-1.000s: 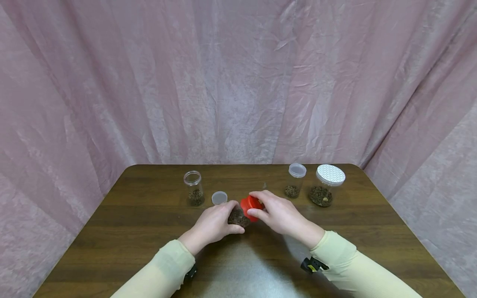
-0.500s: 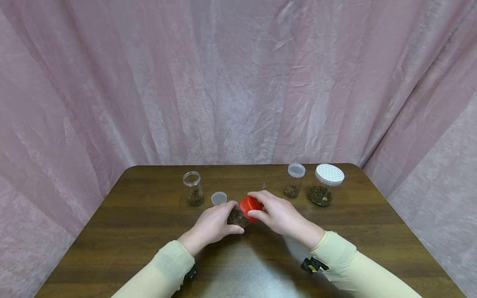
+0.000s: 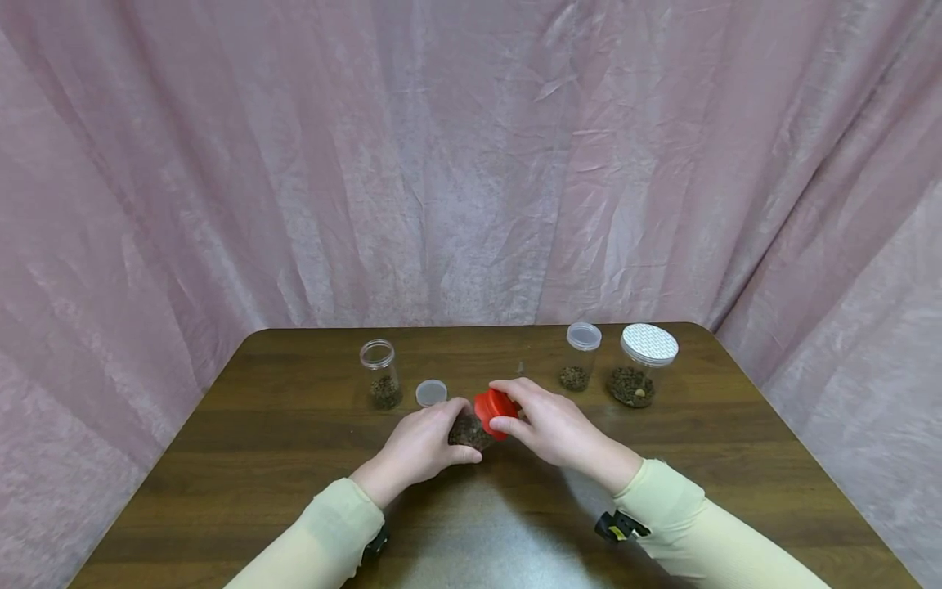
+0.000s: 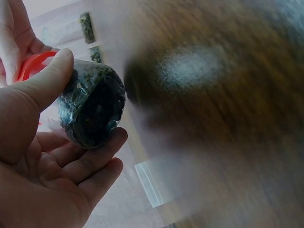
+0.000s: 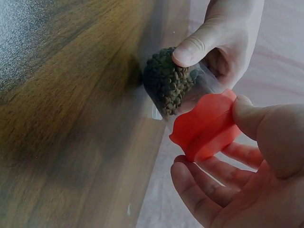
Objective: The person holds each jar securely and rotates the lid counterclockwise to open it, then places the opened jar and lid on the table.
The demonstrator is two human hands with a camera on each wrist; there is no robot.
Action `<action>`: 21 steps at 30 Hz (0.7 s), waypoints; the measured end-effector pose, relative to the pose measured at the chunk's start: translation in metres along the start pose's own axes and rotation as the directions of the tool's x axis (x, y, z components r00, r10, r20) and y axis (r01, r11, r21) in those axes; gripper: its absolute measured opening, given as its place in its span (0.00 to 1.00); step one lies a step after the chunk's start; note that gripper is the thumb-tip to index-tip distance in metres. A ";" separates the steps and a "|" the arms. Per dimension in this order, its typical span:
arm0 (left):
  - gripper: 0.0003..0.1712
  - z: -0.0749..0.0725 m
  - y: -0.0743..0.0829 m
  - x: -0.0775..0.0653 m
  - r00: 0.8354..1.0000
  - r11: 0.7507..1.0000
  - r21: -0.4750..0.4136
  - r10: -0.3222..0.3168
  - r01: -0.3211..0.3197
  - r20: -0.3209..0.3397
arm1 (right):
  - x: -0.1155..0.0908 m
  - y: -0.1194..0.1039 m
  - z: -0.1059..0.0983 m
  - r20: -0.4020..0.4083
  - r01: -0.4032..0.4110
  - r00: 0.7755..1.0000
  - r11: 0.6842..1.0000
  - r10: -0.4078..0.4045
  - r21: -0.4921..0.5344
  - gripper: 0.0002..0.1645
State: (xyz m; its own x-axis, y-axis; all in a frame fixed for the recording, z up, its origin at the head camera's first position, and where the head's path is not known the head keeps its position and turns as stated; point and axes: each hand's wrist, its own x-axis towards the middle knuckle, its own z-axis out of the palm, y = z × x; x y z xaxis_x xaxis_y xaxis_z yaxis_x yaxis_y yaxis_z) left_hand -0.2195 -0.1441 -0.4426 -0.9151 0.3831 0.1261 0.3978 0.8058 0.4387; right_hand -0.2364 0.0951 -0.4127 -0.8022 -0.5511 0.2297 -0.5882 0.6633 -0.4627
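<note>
Red-lid jar (image 3: 471, 431) tilted, pt-full w/ brn pellets (image 5: 166, 83).

You are working in what looks like a curtained-off recording booth: a pale pink, velvety curtain (image 3: 471, 180) hangs in folds behind your table (image 3: 221, 474) and closes in on both sides. The tabletop is dark wood-grain with rounded far corners, and a black device (image 3: 621, 525) sits at your right sleeve (image 3: 706, 532). Whether a home, lab or studio surrounds it, you cannot tell.
</note>
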 end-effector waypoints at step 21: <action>0.33 0.000 0.001 0.001 1.000 1.000 0.000 -0.002 0.002 0.001 | -0.003 0.003 -0.004 0.011 0.042 0.999 0.999 -0.043 0.028 0.33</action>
State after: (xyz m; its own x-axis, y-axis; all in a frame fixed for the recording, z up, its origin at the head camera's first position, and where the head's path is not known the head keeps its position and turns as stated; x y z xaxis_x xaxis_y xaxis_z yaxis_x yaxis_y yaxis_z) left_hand -0.2200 -0.1432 -0.4417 -0.9160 0.3816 0.1242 0.3956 0.8068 0.4388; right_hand -0.2364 0.1005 -0.4111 -0.7753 -0.5842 0.2402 -0.6186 0.6252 -0.4760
